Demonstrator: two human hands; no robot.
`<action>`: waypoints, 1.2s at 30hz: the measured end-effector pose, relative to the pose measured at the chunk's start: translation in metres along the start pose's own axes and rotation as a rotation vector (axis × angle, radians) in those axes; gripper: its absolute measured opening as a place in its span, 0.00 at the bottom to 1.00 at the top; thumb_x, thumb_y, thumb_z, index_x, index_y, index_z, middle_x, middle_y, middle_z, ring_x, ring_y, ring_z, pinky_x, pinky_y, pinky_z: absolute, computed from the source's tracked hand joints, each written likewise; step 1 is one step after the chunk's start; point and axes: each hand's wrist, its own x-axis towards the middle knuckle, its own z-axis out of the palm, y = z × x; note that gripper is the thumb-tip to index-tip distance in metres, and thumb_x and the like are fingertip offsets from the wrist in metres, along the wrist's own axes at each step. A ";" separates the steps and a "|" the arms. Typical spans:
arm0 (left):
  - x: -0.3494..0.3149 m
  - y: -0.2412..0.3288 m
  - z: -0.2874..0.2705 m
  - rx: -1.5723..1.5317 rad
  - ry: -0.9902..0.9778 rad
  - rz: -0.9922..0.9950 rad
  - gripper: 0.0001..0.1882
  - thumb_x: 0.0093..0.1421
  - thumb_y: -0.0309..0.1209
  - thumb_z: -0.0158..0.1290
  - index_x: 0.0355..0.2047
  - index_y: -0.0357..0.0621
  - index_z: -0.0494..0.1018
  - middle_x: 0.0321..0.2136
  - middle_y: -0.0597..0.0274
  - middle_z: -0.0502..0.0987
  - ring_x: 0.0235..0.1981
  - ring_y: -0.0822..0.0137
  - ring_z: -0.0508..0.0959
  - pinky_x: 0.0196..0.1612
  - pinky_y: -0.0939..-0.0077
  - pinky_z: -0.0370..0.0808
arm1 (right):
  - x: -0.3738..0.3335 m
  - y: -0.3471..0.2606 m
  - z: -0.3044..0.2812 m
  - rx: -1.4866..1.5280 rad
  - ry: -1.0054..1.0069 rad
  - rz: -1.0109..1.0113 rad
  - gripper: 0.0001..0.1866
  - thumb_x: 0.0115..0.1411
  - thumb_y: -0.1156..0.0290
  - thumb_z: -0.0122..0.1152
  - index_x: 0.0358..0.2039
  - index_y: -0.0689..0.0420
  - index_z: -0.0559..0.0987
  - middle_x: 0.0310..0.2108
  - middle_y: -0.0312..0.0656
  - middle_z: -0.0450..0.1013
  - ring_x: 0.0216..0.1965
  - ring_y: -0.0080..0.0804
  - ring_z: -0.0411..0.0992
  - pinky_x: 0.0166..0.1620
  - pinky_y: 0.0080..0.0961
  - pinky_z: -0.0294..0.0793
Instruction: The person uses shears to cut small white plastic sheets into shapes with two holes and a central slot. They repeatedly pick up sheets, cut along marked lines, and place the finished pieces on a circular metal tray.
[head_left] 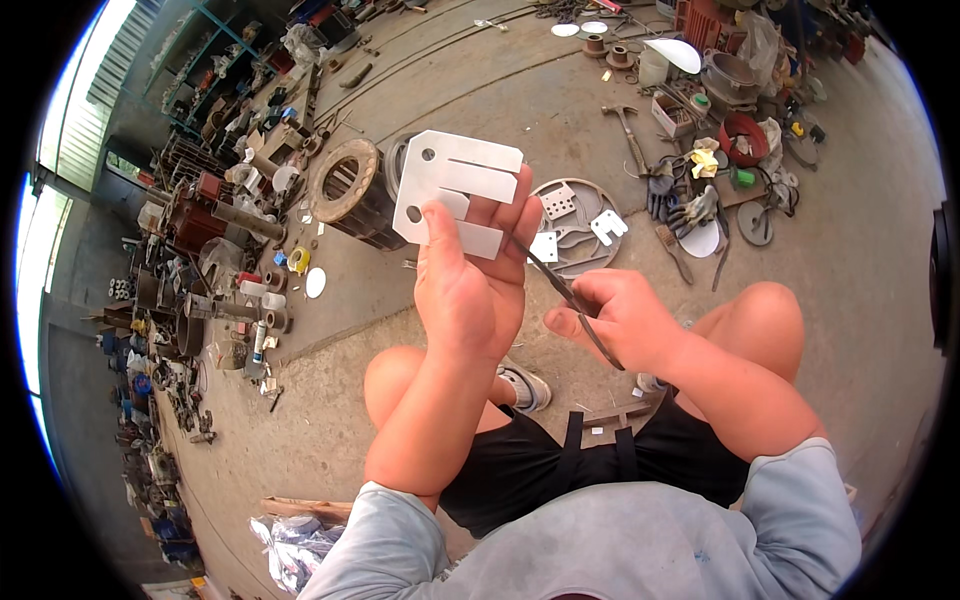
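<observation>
Your left grip pinches the plate; right grip holds the tool, right of plate. Best steady plate first.

We can read no text, label, brand, number or sign anywhere in view. The white tube on the floor at left seems to carry markings, but they are too small and blurred for us to make out.
</observation>
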 end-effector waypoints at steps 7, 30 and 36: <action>0.000 -0.001 0.001 0.015 -0.011 0.013 0.31 0.83 0.49 0.35 0.74 0.39 0.55 0.68 0.44 0.68 0.69 0.44 0.72 0.67 0.54 0.79 | 0.002 -0.002 -0.002 -0.062 0.015 -0.031 0.31 0.62 0.44 0.74 0.26 0.64 0.79 0.24 0.50 0.72 0.27 0.47 0.69 0.34 0.39 0.72; 0.016 0.026 -0.018 0.181 -0.088 -0.206 0.29 0.82 0.46 0.36 0.70 0.33 0.61 0.62 0.44 0.76 0.64 0.39 0.78 0.59 0.50 0.84 | -0.004 -0.007 -0.008 0.120 -0.214 0.238 0.34 0.64 0.40 0.73 0.19 0.59 0.75 0.14 0.31 0.67 0.19 0.18 0.62 0.24 0.26 0.61; 0.013 0.033 -0.023 0.191 -0.147 -0.388 0.29 0.82 0.44 0.40 0.69 0.29 0.63 0.58 0.37 0.77 0.58 0.33 0.81 0.48 0.51 0.91 | -0.006 0.007 -0.002 0.219 -0.272 0.339 0.32 0.63 0.41 0.74 0.22 0.58 0.77 0.15 0.28 0.67 0.19 0.15 0.62 0.23 0.24 0.58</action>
